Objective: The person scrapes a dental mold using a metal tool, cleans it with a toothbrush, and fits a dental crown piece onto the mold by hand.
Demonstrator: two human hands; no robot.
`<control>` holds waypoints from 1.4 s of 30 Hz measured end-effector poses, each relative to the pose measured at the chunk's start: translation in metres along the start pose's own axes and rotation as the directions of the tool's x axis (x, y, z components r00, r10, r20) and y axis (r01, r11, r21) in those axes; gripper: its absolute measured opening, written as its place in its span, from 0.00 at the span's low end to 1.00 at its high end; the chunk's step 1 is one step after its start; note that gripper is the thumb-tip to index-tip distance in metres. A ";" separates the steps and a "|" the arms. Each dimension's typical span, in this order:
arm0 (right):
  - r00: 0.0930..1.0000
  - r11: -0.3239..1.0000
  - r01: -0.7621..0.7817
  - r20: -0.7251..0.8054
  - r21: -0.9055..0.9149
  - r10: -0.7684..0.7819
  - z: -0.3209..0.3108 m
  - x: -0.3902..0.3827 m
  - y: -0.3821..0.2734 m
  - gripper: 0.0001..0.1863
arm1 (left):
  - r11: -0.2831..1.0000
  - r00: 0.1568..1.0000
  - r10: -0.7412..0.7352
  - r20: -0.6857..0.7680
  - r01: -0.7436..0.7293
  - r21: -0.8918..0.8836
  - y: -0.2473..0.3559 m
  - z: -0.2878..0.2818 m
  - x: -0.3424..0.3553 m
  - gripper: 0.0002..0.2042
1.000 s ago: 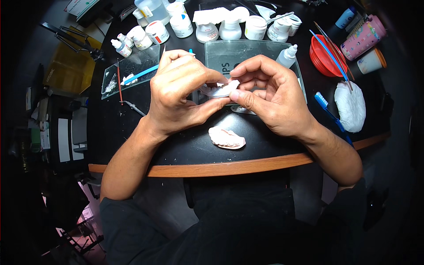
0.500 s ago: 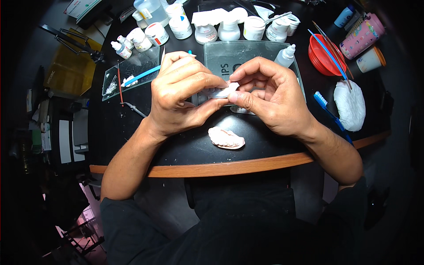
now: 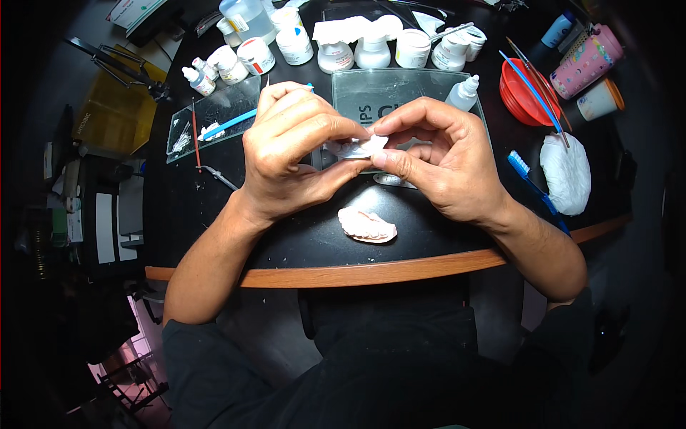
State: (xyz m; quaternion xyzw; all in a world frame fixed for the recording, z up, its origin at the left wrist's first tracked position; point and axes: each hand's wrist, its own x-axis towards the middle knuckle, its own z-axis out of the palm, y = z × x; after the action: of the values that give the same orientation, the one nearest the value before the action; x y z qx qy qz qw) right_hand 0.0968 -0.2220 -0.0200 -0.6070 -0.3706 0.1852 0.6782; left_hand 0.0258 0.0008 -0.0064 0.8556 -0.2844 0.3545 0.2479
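The held white piece (image 3: 362, 149) looks matt — the red bowl (image 3: 520, 109), glossy smooth plastic.

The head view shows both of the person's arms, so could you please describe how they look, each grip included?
The left grip and the right grip are bare hands, ungloved, with no rings or watch visible. The forearms are uncovered below short, plain-looking black sleeves.

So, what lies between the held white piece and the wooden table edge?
A teeth model and, by the right hand, a partly hidden grey thing, in the head view.
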 end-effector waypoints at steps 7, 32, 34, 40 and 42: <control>1.000 1.000 -0.008 0.002 0.012 0.008 0.000 0.000 -0.002 0.11 | 0.999 0.999 0.032 -0.033 -0.032 -0.008 -0.003 0.002 0.001 0.14; 0.998 0.999 -0.030 0.048 0.029 0.029 -0.007 0.001 -0.004 0.12 | 0.906 0.972 -0.223 0.073 0.234 -0.352 -0.005 0.004 -0.007 0.20; 0.998 0.999 -0.029 0.048 0.024 0.028 -0.007 0.003 -0.003 0.12 | 0.915 0.970 -0.236 0.055 0.241 -0.323 -0.008 0.004 -0.011 0.22; 0.998 0.998 0.067 0.012 -0.010 -0.067 -0.007 0.004 -0.004 0.12 | 0.864 0.920 -0.391 -0.039 0.352 -0.361 -0.004 0.008 -0.011 0.31; 0.995 0.995 0.095 -0.008 0.000 -0.095 -0.006 0.002 -0.004 0.12 | 0.690 0.830 -0.554 -0.066 0.414 -0.594 0.003 0.014 -0.010 0.28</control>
State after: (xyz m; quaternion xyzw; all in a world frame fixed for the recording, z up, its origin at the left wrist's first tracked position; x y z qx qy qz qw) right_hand 0.1016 -0.2250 -0.0156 -0.5893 -0.3963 0.1502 0.6878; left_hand 0.0250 -0.0069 -0.0217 0.7403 -0.1051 0.2778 0.6031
